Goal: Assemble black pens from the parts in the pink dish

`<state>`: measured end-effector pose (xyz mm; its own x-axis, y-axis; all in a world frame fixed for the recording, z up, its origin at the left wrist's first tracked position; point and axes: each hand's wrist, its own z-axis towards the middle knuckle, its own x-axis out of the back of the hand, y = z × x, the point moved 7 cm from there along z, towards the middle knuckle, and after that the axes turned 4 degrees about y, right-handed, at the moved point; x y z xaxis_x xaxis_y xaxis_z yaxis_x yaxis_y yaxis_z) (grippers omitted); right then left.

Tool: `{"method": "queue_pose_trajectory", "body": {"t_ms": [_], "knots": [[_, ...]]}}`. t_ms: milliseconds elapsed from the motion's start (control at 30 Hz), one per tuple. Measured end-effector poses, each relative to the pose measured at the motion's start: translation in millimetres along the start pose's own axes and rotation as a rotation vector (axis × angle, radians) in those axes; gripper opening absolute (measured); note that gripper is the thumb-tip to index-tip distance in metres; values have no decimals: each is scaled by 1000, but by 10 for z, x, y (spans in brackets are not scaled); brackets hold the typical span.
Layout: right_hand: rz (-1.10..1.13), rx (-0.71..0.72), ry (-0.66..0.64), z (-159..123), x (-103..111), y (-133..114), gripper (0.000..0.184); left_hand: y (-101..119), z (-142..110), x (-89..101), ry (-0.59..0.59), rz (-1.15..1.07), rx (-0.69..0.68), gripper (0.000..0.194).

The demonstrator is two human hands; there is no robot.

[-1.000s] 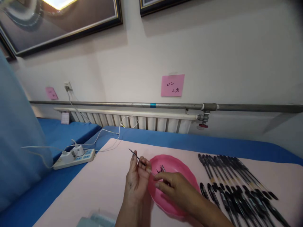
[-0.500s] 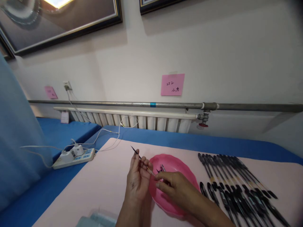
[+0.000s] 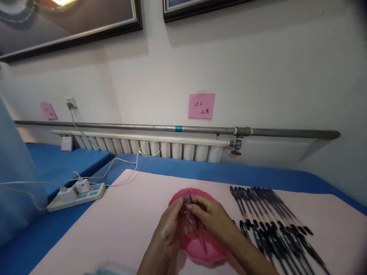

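Observation:
My left hand (image 3: 169, 229) and my right hand (image 3: 211, 220) meet over a pink plastic bowl (image 3: 200, 250) on the pink tabletop. Between their fingertips they pinch a thin pen refill (image 3: 192, 208), standing nearly upright with its dark tip pointing up. Both hands have their fingers closed on it. The hands hide what lies in the bowl. To the right lie several black pens (image 3: 266, 217) in rows.
A white power strip (image 3: 76, 194) with plugs and white cables sits on the blue cloth at the left. A radiator (image 3: 149, 147) and a metal pipe (image 3: 183, 129) run along the wall behind. A pink note (image 3: 201, 105) hangs on the wall.
The refill, held slanting up-left in my left hand, now stands upright between both hands over the bowl. My right hand has come up to grip it. The camera shifted right.

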<state>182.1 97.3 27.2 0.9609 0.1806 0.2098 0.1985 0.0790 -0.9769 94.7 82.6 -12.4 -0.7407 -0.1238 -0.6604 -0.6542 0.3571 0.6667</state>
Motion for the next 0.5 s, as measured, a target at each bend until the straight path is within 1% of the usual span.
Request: {"method": "queue_pose_trajectory", "body": {"t_ms": [100,167,200,267,333,367,433,500], "knots": [[24,-110,43,-6,48,51,14,-99,-54,-78,-79,101,107,32],[-6,-102,46,-23,49,27,12,-101,-73,-104,-102,121,122,34],[-61,-52,45,-32,46,-19,11,-84,-74,-102,-96,124,112,34],[-221,112,48,-56,44,-153,11,-34,-66,-80,-71,127,79,31],[-336,249,68,-76,63,-256,17,29,-56,-60,-70,134,36,29],[-359,284,92,-74,92,-273,21,60,-51,-48,-74,136,17,29],[-401,293,154,-39,172,-229,24,126,-36,-4,-69,133,-20,32],[-521,300,185,14,207,-124,23,199,-12,87,-1,118,-61,34]]}}
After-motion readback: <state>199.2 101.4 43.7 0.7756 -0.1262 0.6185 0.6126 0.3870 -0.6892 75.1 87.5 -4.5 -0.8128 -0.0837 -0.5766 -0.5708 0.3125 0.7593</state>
